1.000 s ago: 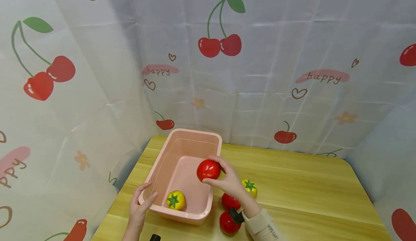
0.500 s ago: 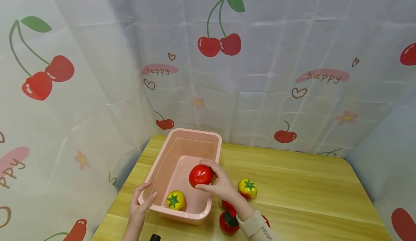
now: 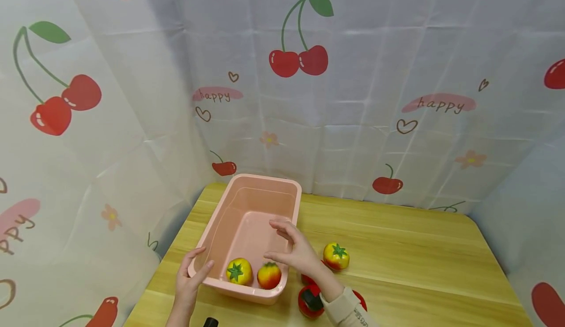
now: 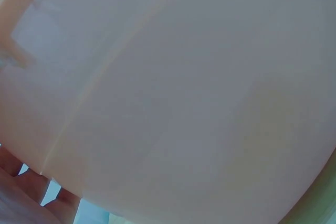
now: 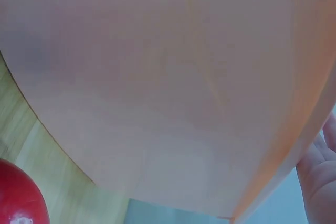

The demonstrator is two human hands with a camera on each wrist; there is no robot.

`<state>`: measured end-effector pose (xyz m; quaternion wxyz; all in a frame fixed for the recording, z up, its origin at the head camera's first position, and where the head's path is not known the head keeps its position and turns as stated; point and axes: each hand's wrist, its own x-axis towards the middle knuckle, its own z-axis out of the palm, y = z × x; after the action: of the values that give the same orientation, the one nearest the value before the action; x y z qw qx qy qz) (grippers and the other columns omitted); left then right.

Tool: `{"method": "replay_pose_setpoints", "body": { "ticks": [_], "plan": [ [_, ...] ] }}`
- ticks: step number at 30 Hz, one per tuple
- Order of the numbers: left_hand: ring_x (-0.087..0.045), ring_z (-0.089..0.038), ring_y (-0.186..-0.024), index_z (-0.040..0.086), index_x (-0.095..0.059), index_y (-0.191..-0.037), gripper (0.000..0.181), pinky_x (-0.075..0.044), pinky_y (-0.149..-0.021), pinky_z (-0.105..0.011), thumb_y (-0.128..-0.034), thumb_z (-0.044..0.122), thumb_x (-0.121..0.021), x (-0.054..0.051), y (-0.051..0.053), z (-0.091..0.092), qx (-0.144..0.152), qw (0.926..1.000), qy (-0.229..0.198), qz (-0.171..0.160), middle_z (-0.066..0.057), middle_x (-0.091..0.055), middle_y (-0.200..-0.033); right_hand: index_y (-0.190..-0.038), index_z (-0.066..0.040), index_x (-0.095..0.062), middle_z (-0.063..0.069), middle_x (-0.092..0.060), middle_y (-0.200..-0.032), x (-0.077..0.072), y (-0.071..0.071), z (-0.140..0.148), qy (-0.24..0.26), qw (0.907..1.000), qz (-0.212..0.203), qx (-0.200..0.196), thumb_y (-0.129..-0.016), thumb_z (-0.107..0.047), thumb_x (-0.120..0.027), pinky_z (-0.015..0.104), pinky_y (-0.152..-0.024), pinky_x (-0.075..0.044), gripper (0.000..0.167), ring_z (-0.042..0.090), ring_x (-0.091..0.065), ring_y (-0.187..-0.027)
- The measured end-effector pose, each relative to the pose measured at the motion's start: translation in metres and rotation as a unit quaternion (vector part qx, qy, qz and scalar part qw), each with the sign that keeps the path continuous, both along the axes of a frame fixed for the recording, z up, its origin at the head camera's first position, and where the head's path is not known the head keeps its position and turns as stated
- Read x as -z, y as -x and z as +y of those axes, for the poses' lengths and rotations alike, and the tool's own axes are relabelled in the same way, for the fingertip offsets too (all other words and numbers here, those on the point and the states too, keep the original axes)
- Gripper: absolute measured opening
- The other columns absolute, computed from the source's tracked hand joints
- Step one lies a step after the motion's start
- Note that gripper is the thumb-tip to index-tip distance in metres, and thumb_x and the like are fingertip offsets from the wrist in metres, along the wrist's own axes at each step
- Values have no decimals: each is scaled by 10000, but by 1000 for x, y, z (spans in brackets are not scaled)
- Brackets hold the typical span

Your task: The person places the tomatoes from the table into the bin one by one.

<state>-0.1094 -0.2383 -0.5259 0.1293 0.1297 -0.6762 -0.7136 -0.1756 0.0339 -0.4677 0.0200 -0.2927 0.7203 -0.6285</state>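
A pink plastic bin (image 3: 267,179) stands on the table's left side. My left hand (image 3: 187,280) grips its near left corner, thumb over the rim; the left wrist view shows those fingers (image 4: 34,190) beside the bin's wall. Over the bin's right side, my right hand (image 3: 302,256) has thumb and fingers apart with nothing between them. Below it in the bin lie two toy tomatoes: a yellow one (image 3: 239,271) with a green star-shaped top, and a yellow-red one (image 3: 269,276) to its right. The right wrist view shows mostly the bin's outer wall (image 5: 157,103).
Right of the bin, a yellow-red tomato (image 3: 336,256) rests on the wooden table (image 3: 419,258). Several red tomatoes (image 3: 305,308) lie nearer, partly hidden by my right arm. A cherry-print curtain (image 3: 344,136) surrounds the table's back and sides.
My right hand carried a red tomato leftward over the bin, then let it go. It now lies beside the yellow one, turned with its yellow side up. My left hand stayed put.
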Motion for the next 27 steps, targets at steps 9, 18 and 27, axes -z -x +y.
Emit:
{"method": "replay_pose_setpoints", "body": {
  "ticks": [9, 18, 27],
  "plan": [
    [-354, -112, -1196, -34, -458, -1256, 466, -389, -870, -117, -846, 35, -670, 2, 1, 0, -45, 10000, 52, 10, 42, -385, -1311, -1294, -8, -476, 140, -470, -1358, -17, -7, 13, 0, 9993, -352, 156, -759, -48, -773, 437, -1027, -347, 613, 336, -440, -1243],
    [-366, -113, -1184, -47, -461, -1247, 456, -398, -867, -129, -841, 6, -663, 4, 2, 1, 9, 9998, -28, 218, 56, -425, -1278, -1300, 26, -470, 145, -497, -1334, -18, -3, 29, 78, 9970, -572, 508, -756, -40, -772, 412, -1026, -355, 625, 329, -452, -1238],
    [-379, -101, -1185, -47, -458, -1253, 461, -390, -886, -129, -845, 12, -664, 4, 1, -1, 15, 9998, -46, 188, 57, -456, -1266, -1275, 103, -454, 257, -475, -1313, -18, 3, 48, 251, 9963, -304, 769, -762, 4, -754, 463, -1014, -347, 603, 414, -437, -1218]
  ]
}}
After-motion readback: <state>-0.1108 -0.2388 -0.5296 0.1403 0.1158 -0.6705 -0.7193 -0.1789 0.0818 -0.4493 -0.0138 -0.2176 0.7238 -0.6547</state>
